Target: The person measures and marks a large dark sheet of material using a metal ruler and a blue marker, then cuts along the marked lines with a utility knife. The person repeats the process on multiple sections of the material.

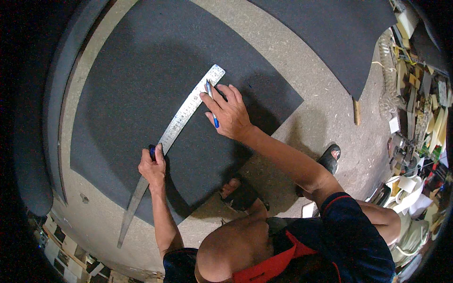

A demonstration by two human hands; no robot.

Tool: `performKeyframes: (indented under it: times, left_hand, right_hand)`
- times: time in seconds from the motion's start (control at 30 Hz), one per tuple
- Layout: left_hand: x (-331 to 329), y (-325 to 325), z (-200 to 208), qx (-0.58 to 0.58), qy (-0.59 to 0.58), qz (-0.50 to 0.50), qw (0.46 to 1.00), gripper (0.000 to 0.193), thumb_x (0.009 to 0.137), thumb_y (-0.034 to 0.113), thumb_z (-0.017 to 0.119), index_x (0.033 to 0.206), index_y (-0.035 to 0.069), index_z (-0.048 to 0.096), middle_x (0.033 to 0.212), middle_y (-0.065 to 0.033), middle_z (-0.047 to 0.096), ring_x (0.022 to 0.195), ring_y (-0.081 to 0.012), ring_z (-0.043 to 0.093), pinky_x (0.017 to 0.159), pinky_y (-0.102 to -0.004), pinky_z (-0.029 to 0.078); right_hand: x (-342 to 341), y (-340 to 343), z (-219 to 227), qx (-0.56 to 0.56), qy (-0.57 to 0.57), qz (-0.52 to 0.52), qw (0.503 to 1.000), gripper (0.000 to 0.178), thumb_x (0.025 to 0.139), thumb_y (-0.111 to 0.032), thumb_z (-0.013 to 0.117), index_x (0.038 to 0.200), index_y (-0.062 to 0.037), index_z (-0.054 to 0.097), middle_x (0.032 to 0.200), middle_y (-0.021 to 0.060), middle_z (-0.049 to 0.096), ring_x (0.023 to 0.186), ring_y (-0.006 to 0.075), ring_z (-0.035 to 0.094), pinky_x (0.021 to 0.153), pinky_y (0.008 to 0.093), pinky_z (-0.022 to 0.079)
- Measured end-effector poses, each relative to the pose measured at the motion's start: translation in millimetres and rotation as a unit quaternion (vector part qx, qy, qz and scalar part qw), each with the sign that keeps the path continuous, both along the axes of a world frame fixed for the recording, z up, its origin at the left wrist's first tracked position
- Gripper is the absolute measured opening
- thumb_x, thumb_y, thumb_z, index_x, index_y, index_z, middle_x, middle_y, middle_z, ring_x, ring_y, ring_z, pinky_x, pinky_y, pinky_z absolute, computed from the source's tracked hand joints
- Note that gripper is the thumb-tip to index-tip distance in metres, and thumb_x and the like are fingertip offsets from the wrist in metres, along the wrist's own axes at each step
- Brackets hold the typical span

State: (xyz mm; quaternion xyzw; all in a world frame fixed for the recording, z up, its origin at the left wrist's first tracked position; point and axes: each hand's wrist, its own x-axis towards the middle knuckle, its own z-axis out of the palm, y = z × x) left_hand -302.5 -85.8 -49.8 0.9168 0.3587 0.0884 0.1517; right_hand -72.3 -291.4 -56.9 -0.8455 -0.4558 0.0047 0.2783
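Observation:
A long metal ruler (179,120) lies slantwise across a dark grey sheet (127,94) on the floor; its lower end reaches past the sheet's near edge. My left hand (153,167) is closed around the ruler below its middle. A small dark blue thing (152,151) shows at those fingers, too covered to name. Near the ruler's far end, my right hand (230,113) holds a pen (209,89) with a blue end, between thumb and fingers. The pen overlaps the ruler, and I cannot tell whether it touches.
My sandalled foot (239,194) is by the sheet's near edge, and the other foot (331,159) rests on the concrete floor (342,122). Another dark sheet (335,37) lies at the upper right. Cluttered scraps (424,118) line the right side. A dark roll-like form (56,108) runs along the left.

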Motion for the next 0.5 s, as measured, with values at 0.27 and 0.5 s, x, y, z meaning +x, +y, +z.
performKeyframes:
  times: [0.27, 0.5]
  left_hand:
    - [-2, 0, -1, 0.013, 0.001, -0.008, 1.0, 0.041, 0.093, 0.033, 0.073, 0.074, 0.004, 0.052, 0.062, -0.0189, 0.058, 0.053, -0.0386, 0.06, 0.051, -0.044, 0.047]
    - [8, -3, 6, 0.002, 0.019, 0.022, 1.0, 0.042, 0.093, 0.032, 0.073, 0.074, 0.003, 0.05, 0.065, -0.0205, 0.06, 0.056, -0.0407, 0.061, 0.051, -0.0447, 0.047]
  right_hand:
    - [-3, 0, 0, -0.026, 0.004, 0.0, 1.0, 0.064, 0.083, -0.022, 0.076, 0.142, -0.0101, 0.053, 0.142, 0.0158, 0.053, 0.127, 0.0379, 0.048, 0.11, 0.059, 0.033]
    - [8, 11, -11, -0.048, -0.018, -0.001, 0.999, 0.066, 0.085, -0.029, 0.075, 0.143, -0.0104, 0.05, 0.141, 0.0147, 0.051, 0.129, 0.0372, 0.045, 0.109, 0.0632, 0.032]
